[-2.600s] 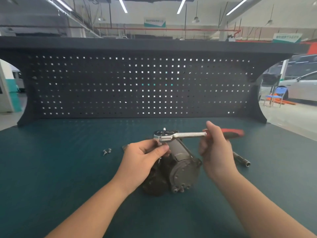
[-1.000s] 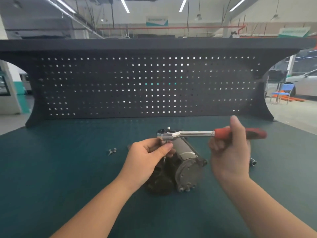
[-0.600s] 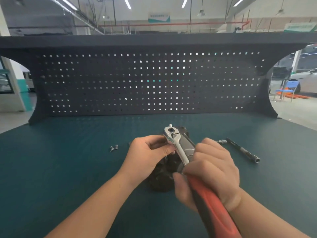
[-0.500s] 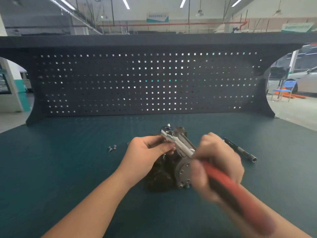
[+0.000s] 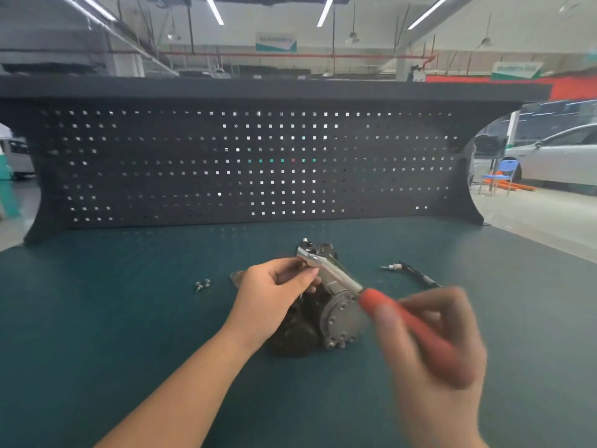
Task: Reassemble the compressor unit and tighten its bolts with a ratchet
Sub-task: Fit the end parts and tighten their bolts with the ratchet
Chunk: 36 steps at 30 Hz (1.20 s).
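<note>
Red rubber marks the near end of the ratchet [image 5: 365, 295], and that handle lies inside the curled fingers of the right hand [image 5: 433, 337], which is blurred, so how tightly they close I cannot tell beyond their wrapping the grip; from those fingers the tool's long axis runs away and to the left, up to its chrome head, which sits on top of the compressor unit [image 5: 326, 315] at its far end; the left hand [image 5: 271, 295] is the nearer one to that head, its thumb and fingertips pinched at the head's left side, steadying it over what is probably a bolt, hidden underneath; the unit rests on the green bench mat [image 5: 129, 318] between the two hands; my judgement is that the coming stroke pivots about the head, so the handle must sweep sideways while the left fingers keep the socket seated; two loose bolts [image 5: 202, 285] lie left of the left fingers, an extension bar [image 5: 410, 273] beyond the right ones
</note>
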Each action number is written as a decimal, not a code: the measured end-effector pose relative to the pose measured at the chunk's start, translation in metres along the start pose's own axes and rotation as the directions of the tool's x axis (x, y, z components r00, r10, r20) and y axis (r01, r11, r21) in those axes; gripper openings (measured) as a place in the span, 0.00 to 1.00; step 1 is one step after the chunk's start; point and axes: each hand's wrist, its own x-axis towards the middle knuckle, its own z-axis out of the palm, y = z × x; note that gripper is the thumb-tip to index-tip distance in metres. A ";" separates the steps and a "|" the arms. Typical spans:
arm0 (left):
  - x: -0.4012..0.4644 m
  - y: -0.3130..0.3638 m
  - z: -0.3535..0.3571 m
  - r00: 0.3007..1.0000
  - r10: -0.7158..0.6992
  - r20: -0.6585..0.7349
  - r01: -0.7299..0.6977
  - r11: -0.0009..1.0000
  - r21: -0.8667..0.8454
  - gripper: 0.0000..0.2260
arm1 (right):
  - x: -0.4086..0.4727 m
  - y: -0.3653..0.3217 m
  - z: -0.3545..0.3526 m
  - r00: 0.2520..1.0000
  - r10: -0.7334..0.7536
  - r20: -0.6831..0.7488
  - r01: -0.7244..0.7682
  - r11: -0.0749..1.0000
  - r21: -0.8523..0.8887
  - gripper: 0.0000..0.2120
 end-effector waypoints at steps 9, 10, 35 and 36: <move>-0.001 0.001 -0.003 0.999 0.025 0.031 -0.027 0.998 0.062 0.09 | -0.017 0.011 0.006 0.911 0.344 -0.226 -0.287 0.925 0.248 0.07; -0.001 0.001 -0.002 0.999 0.029 0.041 -0.032 0.997 0.067 0.10 | -0.006 0.021 -0.004 0.869 0.456 -0.194 -0.370 0.858 0.358 0.04; -0.002 -0.001 0.003 0.996 0.051 0.077 -0.059 0.992 0.109 0.09 | 0.032 0.045 -0.004 0.552 0.831 0.066 -0.529 0.288 0.799 0.15; -0.002 -0.001 0.003 0.996 0.045 0.071 -0.052 0.993 0.109 0.08 | 0.031 0.045 -0.003 0.601 0.797 0.053 -0.533 0.351 0.770 0.17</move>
